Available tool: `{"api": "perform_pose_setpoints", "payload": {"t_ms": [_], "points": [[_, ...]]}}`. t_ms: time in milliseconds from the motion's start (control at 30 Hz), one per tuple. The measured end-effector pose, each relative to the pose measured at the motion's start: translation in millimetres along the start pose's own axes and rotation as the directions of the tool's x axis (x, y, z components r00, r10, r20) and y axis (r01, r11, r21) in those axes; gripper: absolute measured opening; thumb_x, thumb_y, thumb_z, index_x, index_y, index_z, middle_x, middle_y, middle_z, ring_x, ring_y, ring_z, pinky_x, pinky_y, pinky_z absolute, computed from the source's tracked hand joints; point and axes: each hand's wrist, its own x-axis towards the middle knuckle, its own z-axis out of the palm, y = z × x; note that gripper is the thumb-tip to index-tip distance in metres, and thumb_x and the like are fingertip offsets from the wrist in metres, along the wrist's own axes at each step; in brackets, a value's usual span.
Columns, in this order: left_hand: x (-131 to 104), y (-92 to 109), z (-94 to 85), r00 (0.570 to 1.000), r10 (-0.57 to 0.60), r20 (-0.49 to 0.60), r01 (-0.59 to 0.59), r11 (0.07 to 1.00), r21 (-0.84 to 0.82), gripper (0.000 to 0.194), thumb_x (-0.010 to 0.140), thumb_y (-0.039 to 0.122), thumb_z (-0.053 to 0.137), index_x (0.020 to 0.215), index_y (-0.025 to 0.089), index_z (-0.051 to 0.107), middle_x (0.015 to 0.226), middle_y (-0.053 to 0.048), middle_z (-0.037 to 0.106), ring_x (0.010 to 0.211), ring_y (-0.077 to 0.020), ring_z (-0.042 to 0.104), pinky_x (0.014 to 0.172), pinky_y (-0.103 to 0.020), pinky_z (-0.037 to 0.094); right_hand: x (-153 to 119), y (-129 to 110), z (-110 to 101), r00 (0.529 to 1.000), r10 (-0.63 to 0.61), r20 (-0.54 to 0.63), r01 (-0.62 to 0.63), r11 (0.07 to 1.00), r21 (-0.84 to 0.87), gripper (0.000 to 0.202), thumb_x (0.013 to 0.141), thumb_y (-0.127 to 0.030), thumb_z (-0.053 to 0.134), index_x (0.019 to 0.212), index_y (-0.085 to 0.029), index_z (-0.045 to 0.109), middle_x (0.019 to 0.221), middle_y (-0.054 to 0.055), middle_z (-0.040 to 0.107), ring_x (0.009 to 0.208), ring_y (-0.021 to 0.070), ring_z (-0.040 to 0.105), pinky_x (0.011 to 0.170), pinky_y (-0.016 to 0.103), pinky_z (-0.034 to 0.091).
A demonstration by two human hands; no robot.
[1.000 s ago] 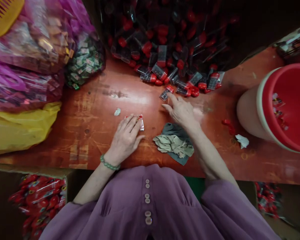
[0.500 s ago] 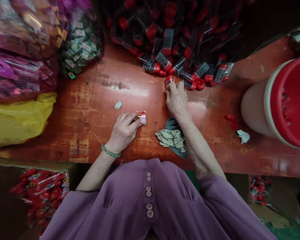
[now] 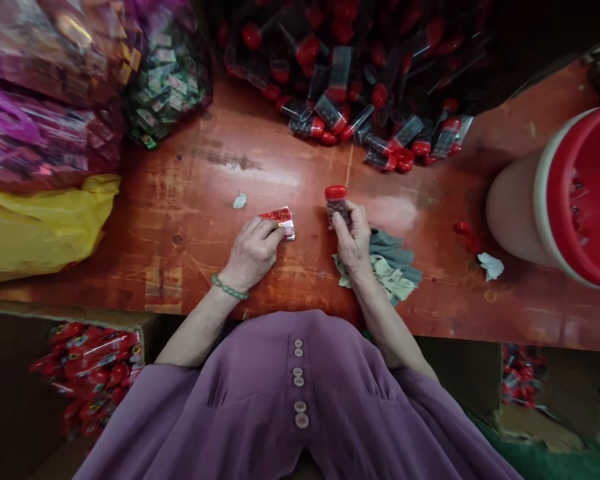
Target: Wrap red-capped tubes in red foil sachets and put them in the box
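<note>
My right hand [image 3: 354,241] is closed around a small clear bottle [image 3: 336,205] with a red cap, which stands upright above the wooden table and has dark contents. To the left, my left hand [image 3: 256,248] pinches a small stack of red and white printed cards [image 3: 286,224] on the tabletop. Grey-green cloths [image 3: 393,267] lie beside and partly beneath my right wrist. Many similar red-capped bottles [image 3: 333,113] are heaped at the table's far side.
Plastic bags of small packets [image 3: 167,87] and a yellow bag [image 3: 45,223] fill the left. A red-rimmed bucket [image 3: 545,193] stands right, near a white scrap [image 3: 491,266] and red pieces [image 3: 466,237]. Boxes with red items [image 3: 97,373] sit below the table's edge.
My right hand has come back from the heap toward me, now with the bottle lifted out. Cards in my left hand have spread slightly, showing more red. The cloths lie farther right.
</note>
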Motion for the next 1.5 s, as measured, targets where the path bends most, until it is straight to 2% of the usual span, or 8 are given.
{"api": "perform_pose_setpoints", "payload": {"t_ms": [133,267,533,767,933,1067,1267,1500], "points": [[0,-6,0.1,0.997,-0.076,-0.012,0.073,0.982,-0.175,0.014,0.094,0.024,0.061,0.090,0.018,0.072,0.086,-0.005,0.071,0.076,-0.0166,0.059,0.070,-0.029,0.052,5,10,-28,0.998,0.046,0.046,-0.052,0.988,0.144,0.026,0.090,-0.045,0.060,0.107,-0.025,0.060,0.092,0.000,0.054,0.073,0.0128,0.054,0.069,0.030,0.049],[5,-8,-6.2,0.989,-0.128,0.074,0.142,0.958,-0.248,0.020,0.095,0.030,0.058,0.091,0.018,0.073,0.090,-0.006,0.072,0.078,-0.0164,0.062,0.073,-0.031,0.053,0,-4,-30,0.993,0.052,0.109,-0.074,0.976,0.206,0.028,0.092,-0.050,0.057,0.104,-0.026,0.060,0.090,-0.001,0.057,0.075,0.0125,0.056,0.072,0.030,0.051],[10,5,-12.7,0.951,-0.185,0.248,0.185,0.982,0.023,0.029,0.099,0.019,0.042,0.099,0.013,0.070,0.092,-0.013,0.066,0.084,-0.0242,0.056,0.074,-0.039,0.049,-13,-30,-15,0.949,0.062,0.309,-0.153,0.948,0.280,0.031,0.093,-0.053,0.057,0.104,-0.024,0.060,0.090,0.000,0.066,0.079,0.0132,0.062,0.079,0.031,0.053],[7,0,-9.0,0.984,-0.154,0.085,0.144,0.984,0.104,0.030,0.097,0.022,0.051,0.072,0.017,0.066,0.071,-0.007,0.063,0.069,-0.0196,0.052,0.065,-0.034,0.043,-19,-21,-7,0.909,0.106,0.404,-0.235,0.929,0.286,0.028,0.095,-0.047,0.056,0.106,-0.022,0.060,0.090,0.000,0.067,0.071,0.0106,0.064,0.073,0.028,0.054],[9,-4,-11.1,0.989,-0.141,0.039,0.143,0.989,-0.046,0.025,0.092,0.036,0.063,0.081,0.015,0.071,0.074,-0.005,0.067,0.069,-0.0181,0.057,0.065,-0.030,0.046,-17,-18,-5,0.897,0.135,0.420,-0.259,0.932,0.253,0.033,0.093,-0.050,0.057,0.107,-0.021,0.061,0.086,0.000,0.067,0.069,0.0104,0.063,0.070,0.027,0.054],[9,-6,-18.5,0.981,-0.142,0.133,0.162,0.976,-0.148,0.032,0.091,0.045,0.061,0.094,0.016,0.073,0.082,-0.005,0.069,0.076,-0.0178,0.060,0.072,-0.030,0.051,-17,-15,-4,0.892,0.165,0.421,-0.285,0.927,0.242,0.034,0.093,-0.051,0.058,0.108,-0.021,0.061,0.083,-0.001,0.067,0.067,0.0100,0.063,0.065,0.025,0.052],[9,-9,-25.2,0.957,-0.132,0.259,0.172,0.975,-0.139,0.025,0.098,0.021,0.050,0.097,0.013,0.073,0.090,-0.008,0.070,0.080,-0.0187,0.062,0.075,-0.032,0.053,-16,-14,-2,0.896,0.176,0.408,-0.297,0.920,0.255,0.035,0.091,-0.052,0.058,0.108,-0.022,0.061,0.086,0.000,0.067,0.066,0.0088,0.062,0.061,0.023,0.051],[11,-12,-19.2,0.967,-0.244,0.071,0.253,0.954,-0.163,0.020,0.089,0.024,0.066,0.071,0.017,0.068,0.066,-0.001,0.064,0.062,-0.0145,0.058,0.060,-0.027,0.046,-15,-20,-5,0.898,0.158,0.410,-0.269,0.935,0.230,0.034,0.091,-0.051,0.059,0.106,-0.021,0.064,0.085,0.000,0.068,0.067,0.0104,0.063,0.065,0.026,0.054]]}}
